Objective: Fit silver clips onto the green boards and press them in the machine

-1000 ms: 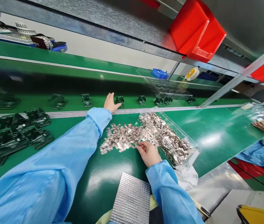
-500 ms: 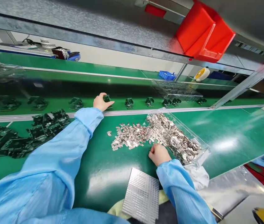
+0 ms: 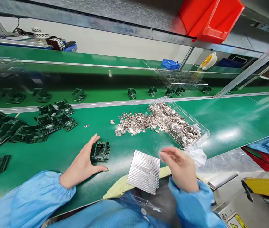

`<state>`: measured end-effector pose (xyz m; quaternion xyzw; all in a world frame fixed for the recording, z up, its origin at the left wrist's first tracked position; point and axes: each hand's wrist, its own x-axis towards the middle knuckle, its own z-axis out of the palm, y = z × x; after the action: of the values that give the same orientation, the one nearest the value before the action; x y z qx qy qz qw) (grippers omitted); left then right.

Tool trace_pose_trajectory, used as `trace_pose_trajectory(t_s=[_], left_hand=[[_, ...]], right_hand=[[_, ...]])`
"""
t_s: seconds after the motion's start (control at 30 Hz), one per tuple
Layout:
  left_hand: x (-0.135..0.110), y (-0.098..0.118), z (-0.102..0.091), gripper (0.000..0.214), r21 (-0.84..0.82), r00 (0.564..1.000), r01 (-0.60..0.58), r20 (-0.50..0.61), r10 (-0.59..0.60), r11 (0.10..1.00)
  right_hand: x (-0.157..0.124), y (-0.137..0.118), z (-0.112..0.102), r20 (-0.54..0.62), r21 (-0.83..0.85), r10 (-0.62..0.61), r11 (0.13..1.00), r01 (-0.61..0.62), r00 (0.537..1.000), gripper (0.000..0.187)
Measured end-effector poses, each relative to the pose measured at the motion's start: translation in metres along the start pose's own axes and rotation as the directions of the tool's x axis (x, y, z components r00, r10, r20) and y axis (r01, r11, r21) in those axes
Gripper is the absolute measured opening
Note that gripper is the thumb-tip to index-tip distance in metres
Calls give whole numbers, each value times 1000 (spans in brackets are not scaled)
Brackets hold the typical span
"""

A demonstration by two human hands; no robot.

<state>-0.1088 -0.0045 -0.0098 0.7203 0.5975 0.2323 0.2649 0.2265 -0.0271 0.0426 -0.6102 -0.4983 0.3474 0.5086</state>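
Caution: the circuit board [image 3: 102,152] may skid or turn if the left hand [image 3: 84,162] closes unevenly, since its thumb and fingers stand spread about the board's 9 o'clock side with no clamped grip; whether a fingertip touches the board cannot be told. Pressure on the face rather than the edges could strain the raised structures. The right hand [image 3: 182,167], between 3 and 4 o'clock of the board, has thumb and forefinger brought together; whether a small piece is pinched there cannot be told, and one would drop easily if the pinch slackened. The ridged plate [image 3: 144,171], at 4 o'clock, appears to project past the near edge of the bench [image 3: 122,152]; a knock from the right forearm could displace it. A sleeve [image 3: 37,196] dragged toward 11 o'clock could sweep off the stray part [image 3: 86,126] lying there. Condition of the board: located on the bench at 7 o'clock from the view's centre; dark green, roughly rectangular, uneven on top, with a dark strip along its 6 o'clock edge; markings are not legible.
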Motion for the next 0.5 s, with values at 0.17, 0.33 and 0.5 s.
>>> trace_pose_trajectory(t_s=[0.17,0.33,0.5], left_hand=[[6,8,-5,90,-41,999,-37,31,38,998],[11,56,26,56,-424,991,-101,33,127,900],[3,111,71,62,-804,932,164,316,178,571]], right_hand=[[-60,19,-9,-21,167,162,973,-157,987,25],[-96,34,12,-57,292,191,942,-166,980,18],[-106,22,24,-131,257,152,960,-115,980,16]])
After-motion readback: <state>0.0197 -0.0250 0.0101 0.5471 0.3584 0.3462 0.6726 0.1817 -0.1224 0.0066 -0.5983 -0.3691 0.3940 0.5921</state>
